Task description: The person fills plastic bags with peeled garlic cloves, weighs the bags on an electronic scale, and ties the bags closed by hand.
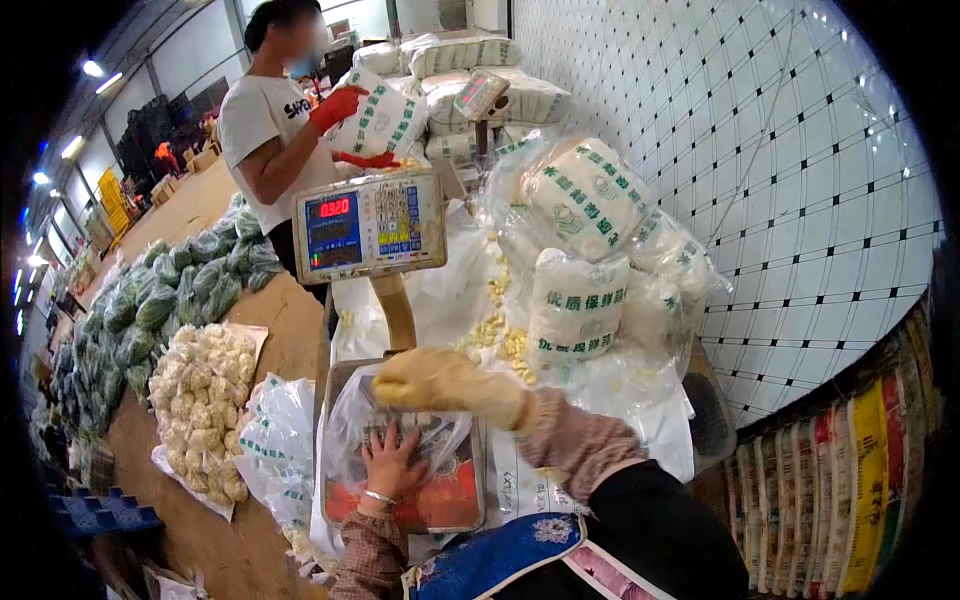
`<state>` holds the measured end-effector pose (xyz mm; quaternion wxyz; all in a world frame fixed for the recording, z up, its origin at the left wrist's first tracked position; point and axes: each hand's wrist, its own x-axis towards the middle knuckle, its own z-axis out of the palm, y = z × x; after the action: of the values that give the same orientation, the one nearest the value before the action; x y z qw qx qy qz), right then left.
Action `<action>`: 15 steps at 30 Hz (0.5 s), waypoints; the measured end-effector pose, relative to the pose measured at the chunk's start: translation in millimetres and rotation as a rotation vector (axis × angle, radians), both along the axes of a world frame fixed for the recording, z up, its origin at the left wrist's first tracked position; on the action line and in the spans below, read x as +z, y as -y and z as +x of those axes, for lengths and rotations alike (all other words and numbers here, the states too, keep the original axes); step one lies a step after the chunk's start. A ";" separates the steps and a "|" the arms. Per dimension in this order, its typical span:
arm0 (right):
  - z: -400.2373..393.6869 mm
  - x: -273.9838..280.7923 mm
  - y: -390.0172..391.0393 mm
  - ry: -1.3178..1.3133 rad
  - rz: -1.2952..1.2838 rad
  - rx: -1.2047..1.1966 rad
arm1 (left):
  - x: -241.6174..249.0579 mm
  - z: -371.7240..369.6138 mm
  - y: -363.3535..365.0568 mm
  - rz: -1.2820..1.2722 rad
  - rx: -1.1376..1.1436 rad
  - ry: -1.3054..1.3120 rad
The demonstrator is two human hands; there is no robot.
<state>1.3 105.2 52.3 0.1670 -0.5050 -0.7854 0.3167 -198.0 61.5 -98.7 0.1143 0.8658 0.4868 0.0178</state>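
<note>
A clear plastic bag lies over the platform of a weighing scale, in front of me. My left hand, bare with a bracelet at the wrist, rests against the bag with its fingers spread. Reaching in from the right, my right hand wears a yellowish glove and is closed at the bag's upper edge. Its fingertips are partly hidden. The scale's display shows red digits reading 0.320. Behind the platform, pale yellow pieces are scattered on white sheeting.
Packed white bags with green print are piled at the right, beside a tiled wall. Across the scale, a person in red gloves holds a printed bag. Bagged pale produce and green bundles lie on the left.
</note>
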 end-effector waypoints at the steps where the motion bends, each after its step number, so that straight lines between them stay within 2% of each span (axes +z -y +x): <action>1: 22.5 5.0 2.5 -0.014 0.001 -0.068 | 2.7 2.2 0.0 -0.023 0.013 -0.013; 2: 50.1 22.6 -0.1 0.073 0.105 -0.131 | 9.9 6.1 2.8 -0.013 0.027 0.005; 3: 81.8 9.5 -10.4 0.126 0.318 -0.308 | 3.9 5.0 3.3 -0.009 0.026 0.006; 5: 147.7 -4.1 -34.1 0.314 0.272 -0.719 | -12.1 -1.3 0.8 0.077 0.076 0.236; 6: 178.1 -16.2 -40.4 0.386 0.429 -0.786 | 1.3 4.6 7.6 0.179 0.046 0.259; 7: 195.8 -33.7 -42.6 0.377 0.435 -0.793 | 9.5 8.1 12.9 0.188 0.040 0.253; 9: 212.6 -64.5 -40.8 0.575 0.510 -0.859 | 21.1 11.0 30.6 0.193 0.005 0.489; 10: 212.2 -67.1 -37.6 0.567 0.505 -0.856 | 33.5 14.5 40.1 0.178 -0.007 0.521; 12: 210.3 -65.0 -30.8 0.413 0.315 -0.868 | 45.2 15.6 56.8 0.146 0.028 0.549; 15: 215.6 -65.1 -13.6 0.268 0.297 -0.868 | 54.3 13.8 80.3 0.122 0.084 0.580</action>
<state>216.8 118.8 -12.8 0.2513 -0.7933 -0.5535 0.0339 -184.2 -18.8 -44.4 0.1954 0.8089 0.4673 0.2986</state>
